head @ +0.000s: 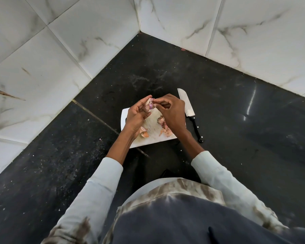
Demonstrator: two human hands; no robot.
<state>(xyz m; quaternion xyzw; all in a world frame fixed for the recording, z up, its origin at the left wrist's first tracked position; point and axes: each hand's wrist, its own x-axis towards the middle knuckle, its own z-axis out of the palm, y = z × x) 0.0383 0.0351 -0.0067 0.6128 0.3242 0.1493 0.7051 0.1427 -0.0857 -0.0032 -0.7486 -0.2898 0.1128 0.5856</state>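
Left hand [137, 113] cradles the small purple-skinned onion [150, 104], right hand [171, 110] pinching its peel — a hard tug could drop it.

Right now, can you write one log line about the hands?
left hand: holds small onion | right hand: pinches the onion too | peels: on cutting board | knife: lying beside board, untouched

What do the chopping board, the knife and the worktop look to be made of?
Chopping board: probably white plastic, matt, its face stained and scuffed.
Knife: bright steel blade that reflects light; black handle with pale rivets, plastic or wood, not clear which.
Worktop: dark polished stone, likely granite, finely speckled and glossy, with a streak of reflected light.
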